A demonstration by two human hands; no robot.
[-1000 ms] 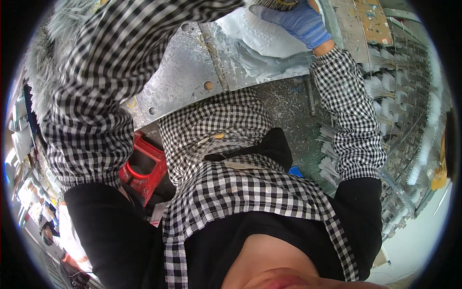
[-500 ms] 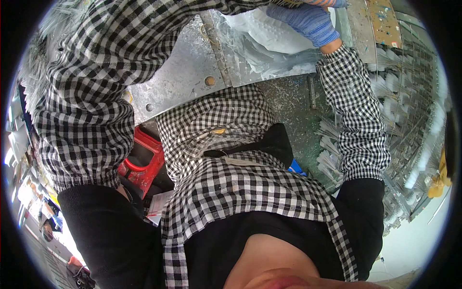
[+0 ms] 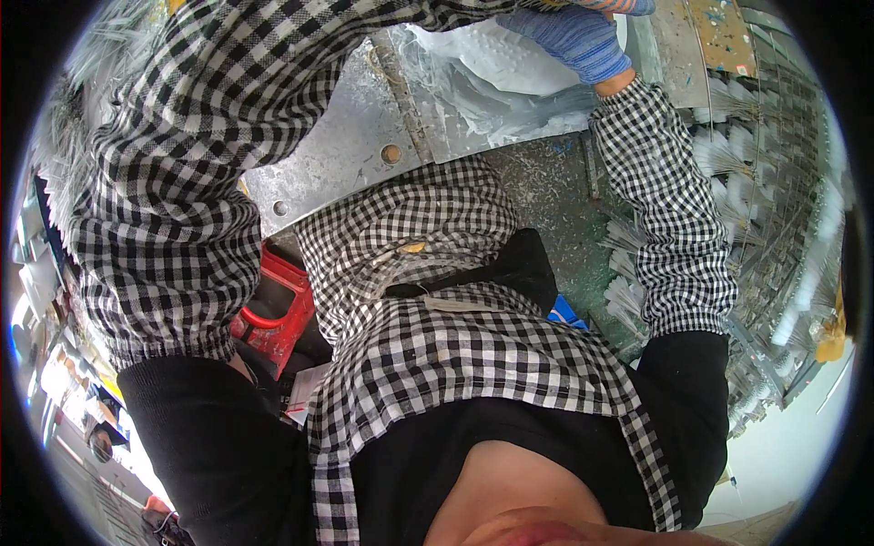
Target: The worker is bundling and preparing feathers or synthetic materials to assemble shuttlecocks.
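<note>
My right hand (image 3: 578, 44) wears a blue knitted glove and reaches in at the top, over a white, dotted mass (image 3: 519, 68). Its fingers run toward the upper edge, so its grip is hidden. My left forearm, in a checked sleeve (image 3: 300, 73), bends across the top toward the right hand. A bit of orange and blue glove (image 3: 628, 5) shows at the upper edge; I cannot tell whose hand it covers. The white mass rests on a metal surface (image 3: 341, 136) smeared with whitish, wet-looking paste.
Racks of white-tufted wire pieces (image 3: 737, 155) stand along the right. A red plastic stool or crate (image 3: 282, 318) is below the table on the left. A speckled brown board (image 3: 724, 36) lies at the top right. Scraps litter the dark floor (image 3: 555, 196).
My right hand and forearm have shifted slightly up and left. My left sleeve has moved slightly to the right near the elbow.
</note>
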